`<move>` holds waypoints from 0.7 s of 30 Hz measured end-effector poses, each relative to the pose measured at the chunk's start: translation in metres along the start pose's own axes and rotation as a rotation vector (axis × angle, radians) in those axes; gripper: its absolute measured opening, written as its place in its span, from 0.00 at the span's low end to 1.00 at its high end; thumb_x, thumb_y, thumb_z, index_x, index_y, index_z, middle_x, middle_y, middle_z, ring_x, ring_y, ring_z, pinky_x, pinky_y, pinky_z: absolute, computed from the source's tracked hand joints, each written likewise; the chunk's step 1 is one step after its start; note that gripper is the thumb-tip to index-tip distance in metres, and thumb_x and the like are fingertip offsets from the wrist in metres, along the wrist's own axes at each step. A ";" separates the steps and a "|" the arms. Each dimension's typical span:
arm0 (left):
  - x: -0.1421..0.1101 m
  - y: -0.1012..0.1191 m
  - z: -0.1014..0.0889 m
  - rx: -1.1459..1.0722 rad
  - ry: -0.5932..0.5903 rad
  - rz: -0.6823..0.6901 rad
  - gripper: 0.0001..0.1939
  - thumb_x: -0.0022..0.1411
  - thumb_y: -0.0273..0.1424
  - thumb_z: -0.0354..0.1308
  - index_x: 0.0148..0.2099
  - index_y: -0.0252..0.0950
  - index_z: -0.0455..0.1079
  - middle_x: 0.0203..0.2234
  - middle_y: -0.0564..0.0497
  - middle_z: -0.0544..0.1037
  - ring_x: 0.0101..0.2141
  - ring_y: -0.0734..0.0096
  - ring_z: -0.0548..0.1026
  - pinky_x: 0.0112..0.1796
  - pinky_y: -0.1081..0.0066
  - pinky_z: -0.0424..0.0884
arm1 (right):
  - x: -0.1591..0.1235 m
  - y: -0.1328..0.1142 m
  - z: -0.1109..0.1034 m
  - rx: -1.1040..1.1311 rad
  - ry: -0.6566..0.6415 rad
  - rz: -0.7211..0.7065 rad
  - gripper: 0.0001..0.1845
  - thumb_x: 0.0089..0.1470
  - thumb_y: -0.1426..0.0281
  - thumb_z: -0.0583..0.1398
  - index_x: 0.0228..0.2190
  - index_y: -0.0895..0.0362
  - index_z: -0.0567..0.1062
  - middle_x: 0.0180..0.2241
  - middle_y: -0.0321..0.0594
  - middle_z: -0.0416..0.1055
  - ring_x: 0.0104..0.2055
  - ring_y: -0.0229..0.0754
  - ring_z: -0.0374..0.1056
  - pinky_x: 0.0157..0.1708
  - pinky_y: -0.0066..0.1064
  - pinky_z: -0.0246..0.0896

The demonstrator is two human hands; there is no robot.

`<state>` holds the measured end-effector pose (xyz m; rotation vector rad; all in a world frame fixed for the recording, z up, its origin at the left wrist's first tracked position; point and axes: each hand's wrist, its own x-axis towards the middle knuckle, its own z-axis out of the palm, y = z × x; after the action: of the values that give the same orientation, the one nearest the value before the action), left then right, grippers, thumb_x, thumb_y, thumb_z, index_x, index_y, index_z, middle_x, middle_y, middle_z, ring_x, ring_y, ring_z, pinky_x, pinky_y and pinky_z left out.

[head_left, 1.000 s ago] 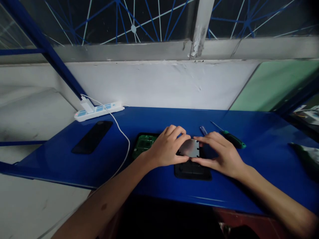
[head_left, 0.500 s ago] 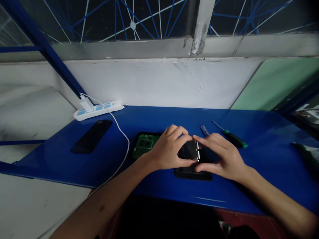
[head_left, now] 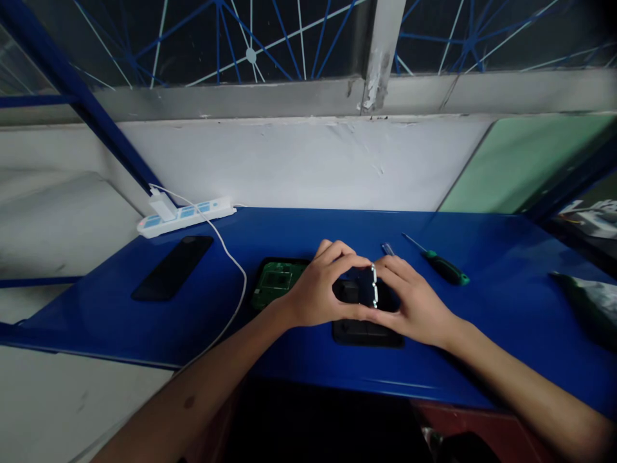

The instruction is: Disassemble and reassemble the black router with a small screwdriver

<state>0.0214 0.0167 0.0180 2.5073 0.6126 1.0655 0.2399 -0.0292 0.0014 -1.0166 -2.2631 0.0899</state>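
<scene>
Blue tabletop (head_left: 308, 360) meets white wall (head_left: 289, 164) under a window (head_left: 299, 45); both hands (head_left: 311, 289) (head_left: 419, 302) grasp a thin plate (head_left: 369, 286).

From your head, above the near side of the tabletop (head_left: 308, 360), your one camera faces forward and down, near enough to frame your hands (head_left: 313, 289) and forearms (head_left: 216, 379) over that tabletop, plus the wall (head_left: 289, 161) and window (head_left: 321, 32) behind it.

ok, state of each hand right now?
Left hand: closed, holding the silvery-edged panel between fingers and thumb.
Right hand: closed on the same panel.
</scene>
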 end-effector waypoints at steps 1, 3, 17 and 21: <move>0.000 0.000 0.000 -0.003 -0.006 -0.005 0.36 0.49 0.60 0.66 0.52 0.42 0.69 0.41 0.47 0.73 0.43 0.58 0.68 0.45 0.56 0.67 | 0.000 0.000 0.000 0.012 -0.004 0.005 0.26 0.56 0.55 0.64 0.49 0.58 0.69 0.41 0.48 0.72 0.41 0.50 0.69 0.43 0.45 0.67; 0.000 0.000 -0.001 -0.001 -0.021 -0.021 0.36 0.49 0.60 0.67 0.51 0.42 0.69 0.42 0.47 0.73 0.43 0.58 0.69 0.45 0.56 0.67 | 0.000 0.001 0.001 0.041 -0.009 0.017 0.26 0.55 0.54 0.64 0.48 0.57 0.69 0.41 0.48 0.72 0.42 0.50 0.70 0.43 0.45 0.67; 0.003 -0.006 -0.013 0.119 -0.046 -0.009 0.30 0.51 0.48 0.72 0.50 0.41 0.67 0.42 0.49 0.74 0.44 0.59 0.69 0.46 0.58 0.67 | 0.001 0.007 -0.006 -0.013 0.012 0.052 0.25 0.56 0.55 0.65 0.49 0.56 0.71 0.42 0.48 0.74 0.43 0.50 0.71 0.47 0.50 0.68; 0.001 -0.009 -0.014 0.188 -0.047 0.017 0.30 0.52 0.49 0.71 0.50 0.40 0.67 0.42 0.48 0.73 0.44 0.58 0.68 0.45 0.58 0.67 | 0.000 0.010 -0.009 -0.032 0.020 0.043 0.27 0.55 0.55 0.65 0.50 0.58 0.70 0.43 0.49 0.73 0.45 0.51 0.71 0.46 0.49 0.68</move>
<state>0.0093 0.0275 0.0238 2.6936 0.7095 0.9934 0.2516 -0.0234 0.0056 -1.0789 -2.2318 0.0614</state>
